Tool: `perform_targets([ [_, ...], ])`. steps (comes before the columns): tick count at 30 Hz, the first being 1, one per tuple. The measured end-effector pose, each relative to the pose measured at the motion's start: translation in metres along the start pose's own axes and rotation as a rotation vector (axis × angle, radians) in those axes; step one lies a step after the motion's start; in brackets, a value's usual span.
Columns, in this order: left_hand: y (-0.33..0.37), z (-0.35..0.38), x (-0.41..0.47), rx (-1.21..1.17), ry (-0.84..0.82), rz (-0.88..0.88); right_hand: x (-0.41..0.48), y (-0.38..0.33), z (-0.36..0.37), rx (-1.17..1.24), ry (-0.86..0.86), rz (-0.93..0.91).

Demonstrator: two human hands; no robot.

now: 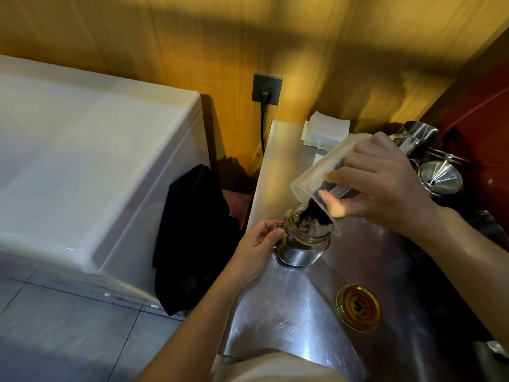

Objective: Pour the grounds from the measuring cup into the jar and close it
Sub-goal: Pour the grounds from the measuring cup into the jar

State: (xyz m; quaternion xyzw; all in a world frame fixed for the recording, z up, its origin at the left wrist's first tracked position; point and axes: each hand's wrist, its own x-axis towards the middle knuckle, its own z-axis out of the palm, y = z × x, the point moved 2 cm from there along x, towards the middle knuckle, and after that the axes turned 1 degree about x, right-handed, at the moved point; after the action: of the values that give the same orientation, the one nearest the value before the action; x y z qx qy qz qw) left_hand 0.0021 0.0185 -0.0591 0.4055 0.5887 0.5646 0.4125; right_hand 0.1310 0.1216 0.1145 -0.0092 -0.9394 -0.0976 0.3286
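A small glass jar [301, 245] stands on the steel counter [289, 304], its mouth open and tilted a little. My left hand [254, 248] grips the jar's left side. My right hand [382, 180] holds a clear plastic measuring cup [316, 175] tipped steeply, its rim over the jar's mouth. Dark grounds [311, 213] slide out of the cup into the jar. The jar's gold lid [359, 307] lies flat on the counter, nearer to me on the right, apart from the jar.
Steel pitchers [418, 139] and a metal funnel [440, 179] crowd the counter's back right. Folded white cloths [326, 130] lie at the back by the wooden wall. A white chest appliance [82, 166] stands left, a black cloth [192, 238] hanging between it and the counter.
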Motion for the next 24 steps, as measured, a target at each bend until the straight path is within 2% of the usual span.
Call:
perform_targets([
  [11,0.0010,-0.0001,-0.0007,-0.042,-0.003,0.002,-0.0005,-0.0054,0.0009,-0.027,0.000,-0.079],
  [24,0.0031,0.0001,-0.0019,-0.022,-0.004,-0.004,0.0003,-0.0034,-0.0018,-0.035,0.014,-0.085],
])
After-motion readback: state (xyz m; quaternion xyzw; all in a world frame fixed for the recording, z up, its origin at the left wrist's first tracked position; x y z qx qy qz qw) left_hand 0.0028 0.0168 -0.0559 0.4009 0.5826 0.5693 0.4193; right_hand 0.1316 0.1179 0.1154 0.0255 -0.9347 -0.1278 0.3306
